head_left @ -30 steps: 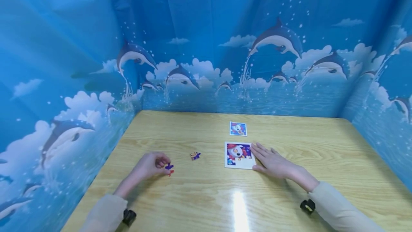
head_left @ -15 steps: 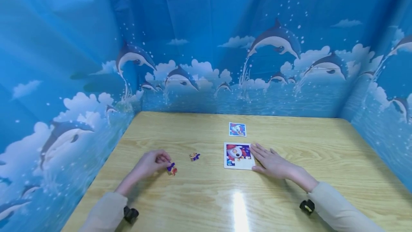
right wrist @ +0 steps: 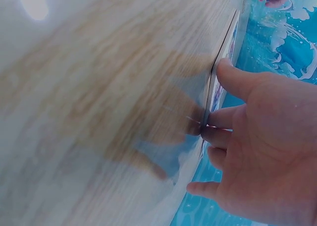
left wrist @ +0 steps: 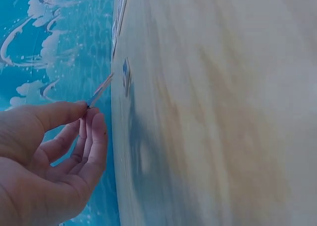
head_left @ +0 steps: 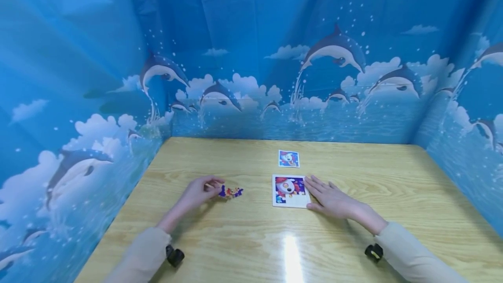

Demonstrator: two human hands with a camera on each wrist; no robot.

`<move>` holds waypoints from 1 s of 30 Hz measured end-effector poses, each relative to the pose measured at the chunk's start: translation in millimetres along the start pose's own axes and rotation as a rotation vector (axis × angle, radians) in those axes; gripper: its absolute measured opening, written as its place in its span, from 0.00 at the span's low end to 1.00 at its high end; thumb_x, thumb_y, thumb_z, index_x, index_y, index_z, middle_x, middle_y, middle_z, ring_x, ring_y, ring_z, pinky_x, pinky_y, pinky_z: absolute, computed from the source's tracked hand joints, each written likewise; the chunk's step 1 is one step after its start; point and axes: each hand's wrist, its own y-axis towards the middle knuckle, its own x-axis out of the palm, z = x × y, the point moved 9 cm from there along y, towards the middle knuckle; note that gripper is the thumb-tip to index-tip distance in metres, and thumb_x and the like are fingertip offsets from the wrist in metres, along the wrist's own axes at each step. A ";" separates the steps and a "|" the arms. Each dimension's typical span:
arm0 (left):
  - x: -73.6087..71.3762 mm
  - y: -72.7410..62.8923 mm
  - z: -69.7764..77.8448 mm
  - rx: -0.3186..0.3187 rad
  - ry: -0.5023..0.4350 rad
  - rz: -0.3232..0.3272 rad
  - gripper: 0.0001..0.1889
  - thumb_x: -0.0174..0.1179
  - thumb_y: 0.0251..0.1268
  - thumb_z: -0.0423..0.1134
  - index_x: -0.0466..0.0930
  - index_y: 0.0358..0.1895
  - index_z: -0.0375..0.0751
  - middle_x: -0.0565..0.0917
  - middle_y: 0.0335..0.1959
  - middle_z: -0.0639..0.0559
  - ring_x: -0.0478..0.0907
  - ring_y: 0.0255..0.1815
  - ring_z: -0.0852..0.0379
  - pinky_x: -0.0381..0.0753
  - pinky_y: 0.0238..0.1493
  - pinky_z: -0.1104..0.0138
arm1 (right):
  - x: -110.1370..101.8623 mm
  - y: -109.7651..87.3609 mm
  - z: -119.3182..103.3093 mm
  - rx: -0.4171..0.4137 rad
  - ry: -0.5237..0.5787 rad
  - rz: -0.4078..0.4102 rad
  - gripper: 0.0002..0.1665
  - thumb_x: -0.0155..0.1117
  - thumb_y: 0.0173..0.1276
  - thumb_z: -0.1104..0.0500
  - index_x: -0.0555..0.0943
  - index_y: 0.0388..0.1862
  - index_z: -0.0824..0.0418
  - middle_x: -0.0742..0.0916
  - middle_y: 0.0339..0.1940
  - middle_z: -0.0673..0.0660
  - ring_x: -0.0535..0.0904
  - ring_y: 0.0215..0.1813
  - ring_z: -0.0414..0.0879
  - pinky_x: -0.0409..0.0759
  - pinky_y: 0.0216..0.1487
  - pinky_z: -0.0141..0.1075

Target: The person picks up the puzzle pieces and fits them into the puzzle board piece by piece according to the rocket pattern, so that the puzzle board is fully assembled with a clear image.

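Note:
In the head view my left hand (head_left: pixel 202 194) pinches a purple and red jigsaw puzzle piece (head_left: pixel 222 191) between thumb and fingertips. The left wrist view shows this piece (left wrist: pixel 101 89) edge-on and lifted off the table. Just beyond it lies another purple and orange puzzle piece (head_left: pixel 238 192), which the held one overlaps in the head view. My right hand (head_left: pixel 332 198) lies with straight fingers at the right edge of a white-framed jigsaw puzzle (head_left: pixel 288 185). The puzzle has a white cartoon figure on purple, and a bare pale area at its lower right.
A small picture card (head_left: pixel 288 159) with the same figure lies behind the puzzle on the wooden table (head_left: pixel 243 239). Blue dolphin-print curtains (head_left: pixel 251 56) close off the back and sides. A bright light reflection shows on the near tabletop.
My left hand has lifted the puzzle piece and carried it right and a little away, up to the loose one. The right hand has stayed at the puzzle's edge.

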 end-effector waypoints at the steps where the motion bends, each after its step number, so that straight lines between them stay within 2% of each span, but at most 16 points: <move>1: 2.0 2.3 1.7 0.004 0.000 0.001 0.14 0.65 0.68 0.33 0.83 0.54 0.37 0.87 0.41 0.48 0.84 0.39 0.55 0.86 0.42 0.64 | 0.0 0.1 -0.1 0.002 -0.002 -0.002 0.43 0.53 0.80 0.44 0.54 0.80 0.68 0.54 0.82 0.69 0.47 0.81 0.67 0.46 0.75 0.71; 6: 12.1 15.3 13.7 0.032 0.000 0.005 0.11 0.65 0.68 0.34 0.85 0.51 0.38 0.87 0.42 0.48 0.84 0.39 0.56 0.85 0.42 0.65 | -0.1 -0.2 -0.5 0.005 -0.012 -0.008 0.43 0.53 0.80 0.44 0.54 0.80 0.68 0.54 0.82 0.69 0.47 0.81 0.67 0.46 0.75 0.70; 13: 29.8 32.7 41.7 0.114 -0.055 -0.028 0.09 0.65 0.68 0.32 0.83 0.48 0.35 0.87 0.43 0.44 0.85 0.41 0.52 0.86 0.44 0.64 | -0.3 -0.4 -1.3 0.007 -0.016 -0.006 0.43 0.53 0.80 0.44 0.54 0.80 0.68 0.54 0.82 0.69 0.47 0.81 0.67 0.46 0.75 0.70; 17: 44.1 42.4 51.9 0.100 -0.069 -0.057 0.07 0.65 0.69 0.34 0.83 0.47 0.39 0.87 0.43 0.47 0.84 0.42 0.54 0.86 0.44 0.64 | -0.1 -0.1 -0.3 0.008 -0.017 -0.004 0.43 0.53 0.80 0.44 0.54 0.80 0.68 0.54 0.82 0.69 0.47 0.81 0.67 0.47 0.75 0.70; 23: 69.7 57.2 65.8 0.062 -0.131 -0.115 0.06 0.65 0.70 0.37 0.84 0.45 0.41 0.86 0.39 0.49 0.86 0.40 0.49 0.88 0.41 0.60 | -1.9 -1.2 -2.5 0.006 -0.014 0.001 0.43 0.53 0.80 0.44 0.54 0.80 0.68 0.54 0.82 0.69 0.47 0.81 0.67 0.47 0.74 0.71; 30: 100.7 69.4 86.2 0.067 -0.172 -0.151 0.05 0.68 0.66 0.35 0.85 0.41 0.39 0.87 0.34 0.51 0.85 0.36 0.53 0.88 0.39 0.62 | -1.4 -0.5 -2.7 -0.008 -0.018 0.008 0.43 0.53 0.80 0.45 0.54 0.80 0.69 0.54 0.81 0.70 0.48 0.81 0.68 0.47 0.74 0.71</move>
